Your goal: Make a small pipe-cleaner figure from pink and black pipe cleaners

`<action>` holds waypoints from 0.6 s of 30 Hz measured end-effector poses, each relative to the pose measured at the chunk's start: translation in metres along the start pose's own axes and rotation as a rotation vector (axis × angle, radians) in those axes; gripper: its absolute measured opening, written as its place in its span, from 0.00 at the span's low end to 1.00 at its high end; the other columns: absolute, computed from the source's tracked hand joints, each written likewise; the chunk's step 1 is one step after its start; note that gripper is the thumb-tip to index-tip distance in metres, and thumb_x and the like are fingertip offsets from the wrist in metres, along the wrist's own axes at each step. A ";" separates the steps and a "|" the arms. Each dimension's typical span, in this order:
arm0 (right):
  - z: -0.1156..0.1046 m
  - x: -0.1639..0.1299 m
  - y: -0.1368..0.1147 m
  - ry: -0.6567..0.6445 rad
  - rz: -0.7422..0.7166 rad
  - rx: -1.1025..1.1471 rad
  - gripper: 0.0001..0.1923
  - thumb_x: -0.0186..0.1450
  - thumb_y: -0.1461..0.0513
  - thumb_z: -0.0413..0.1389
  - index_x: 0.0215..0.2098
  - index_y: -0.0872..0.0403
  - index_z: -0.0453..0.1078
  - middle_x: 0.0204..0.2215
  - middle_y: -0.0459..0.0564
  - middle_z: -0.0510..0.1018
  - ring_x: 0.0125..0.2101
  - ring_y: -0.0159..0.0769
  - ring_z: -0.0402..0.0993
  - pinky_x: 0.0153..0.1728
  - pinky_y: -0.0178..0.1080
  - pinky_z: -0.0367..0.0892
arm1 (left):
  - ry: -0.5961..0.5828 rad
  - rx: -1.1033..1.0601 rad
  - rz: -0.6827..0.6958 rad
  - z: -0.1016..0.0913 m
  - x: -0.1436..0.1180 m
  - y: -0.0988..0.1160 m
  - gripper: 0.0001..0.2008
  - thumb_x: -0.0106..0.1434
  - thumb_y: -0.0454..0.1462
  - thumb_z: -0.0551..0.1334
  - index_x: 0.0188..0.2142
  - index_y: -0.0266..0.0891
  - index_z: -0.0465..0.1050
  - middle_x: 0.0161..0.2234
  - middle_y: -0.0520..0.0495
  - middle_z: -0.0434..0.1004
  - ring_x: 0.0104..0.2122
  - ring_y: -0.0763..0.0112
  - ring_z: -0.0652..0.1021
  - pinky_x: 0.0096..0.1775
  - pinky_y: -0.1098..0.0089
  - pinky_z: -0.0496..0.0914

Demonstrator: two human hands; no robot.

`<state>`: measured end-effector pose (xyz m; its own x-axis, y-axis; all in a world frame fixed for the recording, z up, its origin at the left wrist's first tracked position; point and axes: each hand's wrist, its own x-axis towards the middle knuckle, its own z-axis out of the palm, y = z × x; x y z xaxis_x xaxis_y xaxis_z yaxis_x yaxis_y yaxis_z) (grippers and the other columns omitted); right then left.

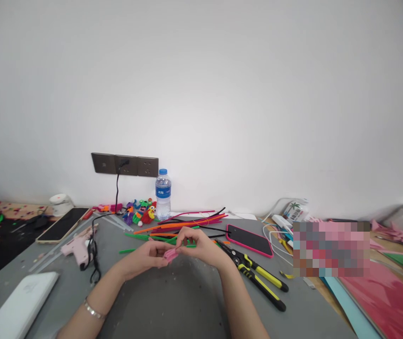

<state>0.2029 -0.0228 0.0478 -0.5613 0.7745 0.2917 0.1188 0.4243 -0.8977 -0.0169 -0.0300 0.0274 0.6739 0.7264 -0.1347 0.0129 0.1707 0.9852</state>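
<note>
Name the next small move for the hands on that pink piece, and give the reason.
Probably another small fold or twist of the pink piece: the left hand and right hand both pinch it between fingertips above the grey table, with no tool in hand.

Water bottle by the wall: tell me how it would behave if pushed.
The water bottle stands upright, tall and narrow, so it probably tips easily. It looks fairly full, so likely heavy for its size. Once down, its round body would probably roll toward the pipe cleaners.
</note>
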 end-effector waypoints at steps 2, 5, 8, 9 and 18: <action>0.000 0.000 -0.002 -0.001 -0.006 -0.015 0.01 0.59 0.65 0.61 0.29 0.53 0.73 0.29 0.44 0.71 0.31 0.32 0.65 0.33 0.33 0.60 | -0.001 0.005 -0.001 0.000 0.000 0.000 0.22 0.52 0.40 0.69 0.48 0.40 0.76 0.37 0.48 0.76 0.33 0.71 0.68 0.34 0.73 0.60; 0.000 0.000 -0.004 0.016 -0.019 -0.030 0.02 0.59 0.65 0.61 0.28 0.54 0.73 0.28 0.44 0.71 0.30 0.32 0.66 0.32 0.34 0.60 | 0.004 0.015 -0.010 0.000 0.000 0.000 0.22 0.52 0.40 0.69 0.48 0.40 0.76 0.38 0.47 0.76 0.33 0.71 0.68 0.34 0.73 0.60; 0.002 0.001 -0.005 0.027 -0.023 -0.017 0.02 0.59 0.64 0.61 0.28 0.53 0.73 0.29 0.45 0.72 0.31 0.33 0.66 0.33 0.35 0.61 | 0.019 0.010 -0.010 0.001 0.000 0.000 0.21 0.53 0.40 0.69 0.47 0.39 0.76 0.35 0.48 0.75 0.32 0.71 0.67 0.33 0.73 0.60; 0.003 0.001 -0.006 0.023 -0.023 -0.008 0.03 0.59 0.63 0.61 0.28 0.53 0.73 0.29 0.45 0.72 0.31 0.34 0.67 0.34 0.35 0.62 | 0.019 0.005 -0.009 0.001 0.000 0.000 0.21 0.53 0.40 0.69 0.46 0.39 0.77 0.33 0.49 0.74 0.31 0.72 0.67 0.32 0.74 0.60; 0.006 0.002 -0.008 0.016 0.008 -0.023 0.06 0.62 0.60 0.60 0.28 0.54 0.72 0.29 0.45 0.70 0.31 0.33 0.65 0.34 0.35 0.62 | 0.019 0.028 0.009 0.001 -0.001 0.001 0.20 0.53 0.42 0.68 0.45 0.37 0.77 0.31 0.49 0.73 0.29 0.72 0.65 0.32 0.72 0.59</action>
<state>0.1956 -0.0276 0.0535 -0.5470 0.7853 0.2900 0.1424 0.4287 -0.8922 -0.0163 -0.0311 0.0288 0.6599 0.7404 -0.1275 0.0280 0.1454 0.9890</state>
